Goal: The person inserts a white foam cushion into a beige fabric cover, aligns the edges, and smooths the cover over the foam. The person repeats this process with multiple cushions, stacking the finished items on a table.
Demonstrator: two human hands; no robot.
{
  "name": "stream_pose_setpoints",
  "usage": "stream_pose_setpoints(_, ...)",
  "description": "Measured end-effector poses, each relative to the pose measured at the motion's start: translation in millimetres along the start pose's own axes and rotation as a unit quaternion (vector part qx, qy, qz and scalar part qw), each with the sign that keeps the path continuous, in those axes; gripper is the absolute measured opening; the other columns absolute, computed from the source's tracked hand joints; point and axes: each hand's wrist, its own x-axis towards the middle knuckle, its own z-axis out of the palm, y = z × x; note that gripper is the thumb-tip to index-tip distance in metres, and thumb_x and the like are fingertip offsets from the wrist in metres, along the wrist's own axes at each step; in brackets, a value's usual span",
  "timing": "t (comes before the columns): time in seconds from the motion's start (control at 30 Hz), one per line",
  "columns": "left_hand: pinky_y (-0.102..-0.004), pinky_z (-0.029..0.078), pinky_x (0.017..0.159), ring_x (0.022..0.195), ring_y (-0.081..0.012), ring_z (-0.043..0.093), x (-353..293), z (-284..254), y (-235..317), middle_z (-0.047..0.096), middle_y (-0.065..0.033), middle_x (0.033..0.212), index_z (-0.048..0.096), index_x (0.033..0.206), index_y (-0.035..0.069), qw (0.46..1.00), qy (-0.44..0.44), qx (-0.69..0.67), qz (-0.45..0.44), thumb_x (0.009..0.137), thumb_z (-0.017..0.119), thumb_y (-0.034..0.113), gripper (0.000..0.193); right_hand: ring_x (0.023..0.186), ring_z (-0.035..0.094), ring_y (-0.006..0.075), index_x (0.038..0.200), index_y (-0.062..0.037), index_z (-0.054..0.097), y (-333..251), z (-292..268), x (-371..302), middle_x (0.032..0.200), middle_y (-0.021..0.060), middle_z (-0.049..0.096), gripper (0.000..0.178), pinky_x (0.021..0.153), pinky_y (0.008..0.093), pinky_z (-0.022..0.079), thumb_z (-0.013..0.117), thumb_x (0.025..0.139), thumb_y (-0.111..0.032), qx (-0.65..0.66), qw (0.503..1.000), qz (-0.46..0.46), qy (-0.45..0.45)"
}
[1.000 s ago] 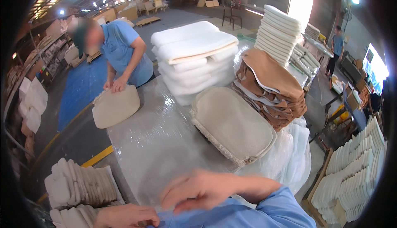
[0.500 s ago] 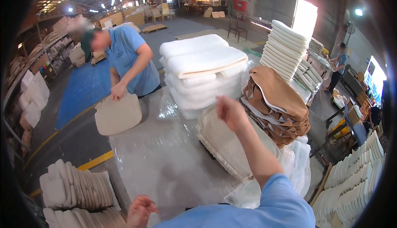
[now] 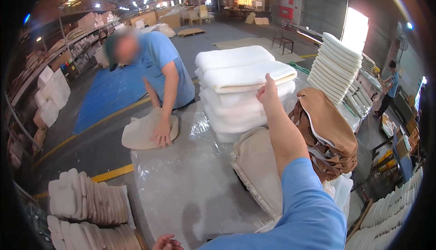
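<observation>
My right hand (image 3: 268,90) reaches to the front right edge of the top white padding (image 3: 245,74). Its thumb points up along the padding and the fingers curl at the edge, closed on it. Under that folded top lies a stack of thicker white padding (image 3: 236,109). Below my right forearm rests a beige cushion cover (image 3: 259,159) with a frayed edge. My left hand (image 3: 168,242) shows only in part at the lower edge, loosely open above the plastic-wrapped table (image 3: 190,177), holding nothing visible.
Across the table a co-worker (image 3: 165,64) presses a beige cushion piece (image 3: 147,129). Brown covers (image 3: 329,127) are heaped at the right, before a tall white cushion stack (image 3: 338,66). More cushion stacks stand at lower left (image 3: 88,200) and lower right (image 3: 390,213).
My right hand has moved forward from over the beige cover to the top white padding. The co-worker's hand now lies flat on the cushion piece. My view has shifted left.
</observation>
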Motion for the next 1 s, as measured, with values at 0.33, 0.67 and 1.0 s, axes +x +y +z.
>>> stream_pose_setpoints(0.33, -0.0377, 0.059, 0.089, 0.097, -0.0233, 0.071, -5.3, 1.8, 10.8, 0.069, -0.0101, 0.114, 0.054, 0.149, 0.005, 0.996, 0.089, 0.024, -0.002, 0.106, 0.068, 0.028, 0.051, 0.124, 0.062, 0.0419, 0.150, -0.0001, 0.044, -5.6, 73.5, -0.8, 0.143, 0.0221, 0.055, 0.075, 0.102, 0.0656, 0.054, 0.081, 0.093, -0.033, 0.055, 0.997, -0.047, 0.040)
stream_pose_setpoints(0.67, -0.0361, 0.057, 0.088, 0.101, -0.0223, 0.069, 7.6, 22.3, 12.6, 0.069, -0.0099, 0.116, 0.057, 0.147, 0.004, 0.999, 0.024, 0.042, -0.018, 0.106, 0.068, 0.030, 0.049, 0.121, 0.063, 0.0400, 0.139, 0.0073, 0.050, 11.3, -16.9, -24.9, 0.136, 0.0221, 0.060, 0.057, 0.099, 0.0593, 0.056, 0.070, 0.087, -0.002, 0.134, 0.979, -0.125, -0.094)
stream_pose_setpoints(1.0, -0.0468, 0.050, 0.108, 0.137, -0.0291, 0.055, 82.7, 113.6, 99.0, 0.049, -0.0149, 0.157, 0.021, 0.168, 0.010, 0.986, 0.019, 0.064, 0.150, 0.105, 0.067, 0.041, 0.084, 0.131, 0.059, 0.0341, 0.148, 0.0047, 0.045, 110.8, -152.2, -223.0, 0.140, 0.0181, 0.060, 0.056, 0.116, 0.0502, 0.048, 0.060, 0.097, -0.010, 0.126, 0.961, -0.049, -0.243)
